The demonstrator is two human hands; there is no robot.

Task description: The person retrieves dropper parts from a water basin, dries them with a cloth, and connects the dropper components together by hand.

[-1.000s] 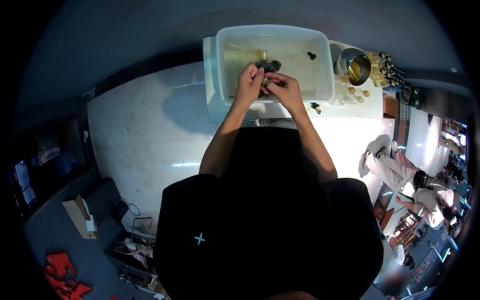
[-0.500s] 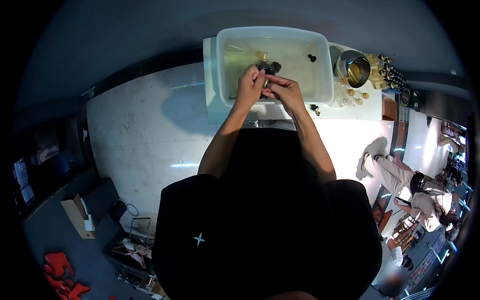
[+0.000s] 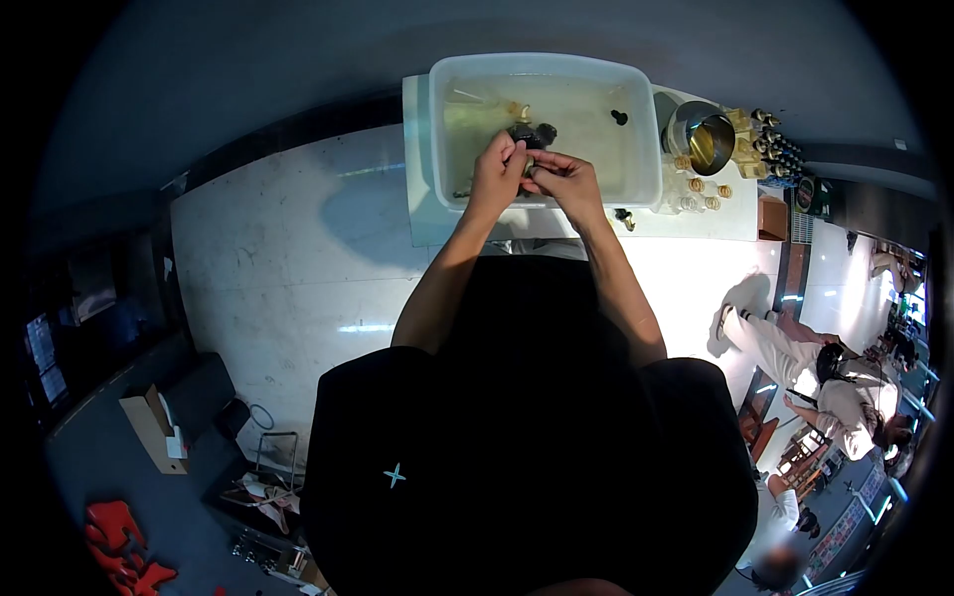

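Both of my hands are over the near side of a translucent plastic tub (image 3: 547, 62). My left hand (image 3: 497, 177) is closed, its thumb and fingers around a small gold-coloured piece (image 3: 530, 167). My right hand (image 3: 566, 185) pinches the same piece from the other side, and the fingers hide most of it. Just beyond the left fingers, dark pieces (image 3: 546, 133) lie in the tub beside a gold-coloured curved piece (image 3: 525, 112). A black piece (image 3: 619, 117) lies apart at the tub's right.
Right of the tub stand a shiny metal bowl (image 3: 701, 139) and several small clear bottles with gold-coloured necks (image 3: 698, 186). A black-and-gold piece (image 3: 625, 218) lies near the table's front edge. Several dark-topped bottles (image 3: 775, 144) are farther right. A person (image 3: 795, 363) is at the right.
The hands stay together at almost the same spot. The fingers have shifted slightly around the gold-coloured piece, and it shows less now.
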